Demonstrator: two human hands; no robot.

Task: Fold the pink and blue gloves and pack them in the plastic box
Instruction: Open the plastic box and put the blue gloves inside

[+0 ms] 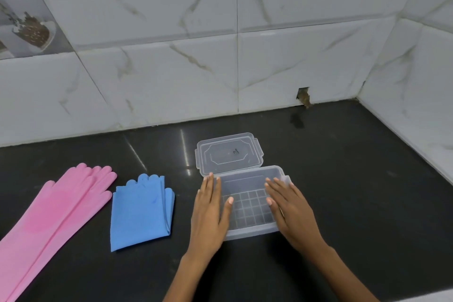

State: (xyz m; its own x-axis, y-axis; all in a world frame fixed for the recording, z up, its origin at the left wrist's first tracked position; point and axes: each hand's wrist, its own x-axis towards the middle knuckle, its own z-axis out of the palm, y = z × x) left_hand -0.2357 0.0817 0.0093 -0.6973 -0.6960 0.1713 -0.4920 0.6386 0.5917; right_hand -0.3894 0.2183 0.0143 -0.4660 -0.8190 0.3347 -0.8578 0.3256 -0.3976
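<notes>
1. Bracketing the plastic box (247,203) at centre frame with both hands: left hand (210,213) flat along the 9 o'clock wall, fingers straight and close together, thumb over the rim; right hand (291,211) likewise flat along the 3 o'clock wall, fingers extended, gripping nothing.
2. Sitting open on the black counter (355,179), with the lid (229,153) lying just beyond at 12 o'clock, touching or nearly touching the far rim.
3. Lying at 9 o'clock of the box: blue gloves (139,213), already folded into a flat packet, just beside the left hand but apart from it; further out at 9 o'clock, pink gloves (56,216), full length and not yet folded.
4. Risking a slide: light box on a glossy counter, likely to skate away or bump the lid if pushed unevenly from either side.
5. Risking a poor fit: rubbery pink gloves, long and springy by the look of them, liable to unfold and bulge above the rim, stopping the lid from seating later.
6. Risking a dropped packet: blue fold liable to open if lifted by one edge only.
7. Cut off at the lower-left edge: cuffs of the pink gloves, so full length unknown.
8. Hard to judge: box depth through the clear walls; whether the grid pattern is a moulded floor or a loose insert; how many layers the blue packet holds; whether the palms truly press the walls or only rest beside them.
</notes>
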